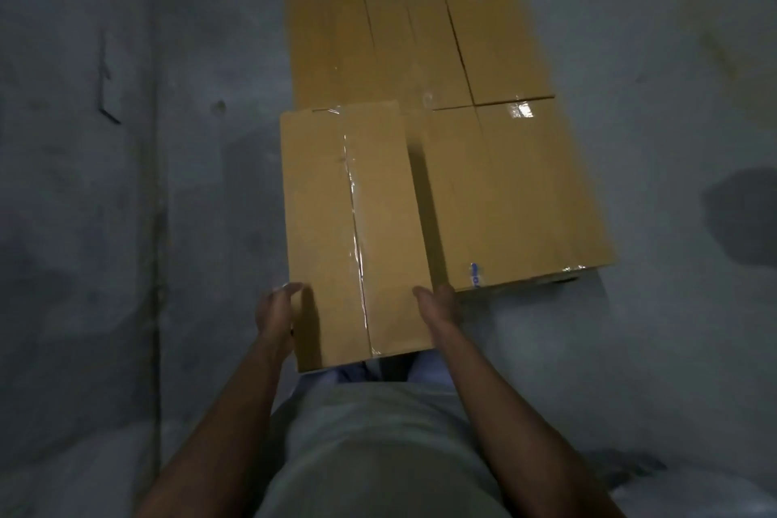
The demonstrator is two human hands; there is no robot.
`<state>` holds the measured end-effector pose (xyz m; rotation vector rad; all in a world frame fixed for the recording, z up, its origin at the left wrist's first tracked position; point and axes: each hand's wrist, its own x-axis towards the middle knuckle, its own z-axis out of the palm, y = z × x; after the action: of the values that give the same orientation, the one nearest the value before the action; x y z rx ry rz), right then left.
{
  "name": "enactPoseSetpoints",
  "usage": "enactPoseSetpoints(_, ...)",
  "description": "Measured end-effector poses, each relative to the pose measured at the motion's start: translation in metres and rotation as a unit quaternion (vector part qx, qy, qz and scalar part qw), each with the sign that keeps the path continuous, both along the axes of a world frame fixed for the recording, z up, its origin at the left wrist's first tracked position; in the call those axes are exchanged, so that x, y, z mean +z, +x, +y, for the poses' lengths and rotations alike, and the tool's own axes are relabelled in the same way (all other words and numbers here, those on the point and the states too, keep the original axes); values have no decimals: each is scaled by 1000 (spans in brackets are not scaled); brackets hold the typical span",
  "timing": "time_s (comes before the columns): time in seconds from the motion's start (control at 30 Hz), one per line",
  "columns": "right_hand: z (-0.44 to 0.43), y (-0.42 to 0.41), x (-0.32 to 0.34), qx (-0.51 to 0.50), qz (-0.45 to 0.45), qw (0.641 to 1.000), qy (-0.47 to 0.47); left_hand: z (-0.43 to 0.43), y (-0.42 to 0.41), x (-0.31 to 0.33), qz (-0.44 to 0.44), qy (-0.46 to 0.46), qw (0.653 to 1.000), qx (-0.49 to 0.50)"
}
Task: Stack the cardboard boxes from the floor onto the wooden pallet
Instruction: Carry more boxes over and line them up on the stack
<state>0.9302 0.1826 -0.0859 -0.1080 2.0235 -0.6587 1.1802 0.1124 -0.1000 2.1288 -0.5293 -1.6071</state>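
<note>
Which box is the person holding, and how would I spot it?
Find the block of tan cardboard boxes on the grey concrete floor. The held tan cardboard box is the nearest one, at the block's left front. Only it has a left hand and a right hand on its two sides, with clear tape down its middle.

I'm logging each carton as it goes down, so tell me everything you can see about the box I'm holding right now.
The held box is a plain brown cardboard carton, long and narrow, seen from above. Its two top flaps are shut and sealed with a strip of clear glossy tape down the middle seam. It looks intact and lies roughly level. The left hand grips its near left side and the right hand its near right side. It sits at the near left of the stacked boxes, overlapping them; whether it touches them cannot be told.
</note>
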Motion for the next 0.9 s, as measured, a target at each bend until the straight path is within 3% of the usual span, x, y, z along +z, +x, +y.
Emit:
enactPoseSetpoints(0.13, 29, -8, -86, -43, -25, 998, 34, 21, 26, -74, 18, 49, 997, 57)
enactPoseSetpoints(0.3, 6, 8, -8, -18, -54, 998, -20, 24, 7, -37, -3, 52, 998, 44)
enactPoseSetpoints(0.6, 2, 31, 3, 142, -55, 988, -33, 14, 19, -20, -23, 80, 994, 71)
enactPoseSetpoints(0.8, -2, 30, 6, 187, -35, 981, -24, 2, 68, -92, -4, 101, 995, 17)
enactPoseSetpoints(0.9, 0, 25, 13, 204, -6, 979, -24, 4, 64, -92, -14, 87, 996, 10)
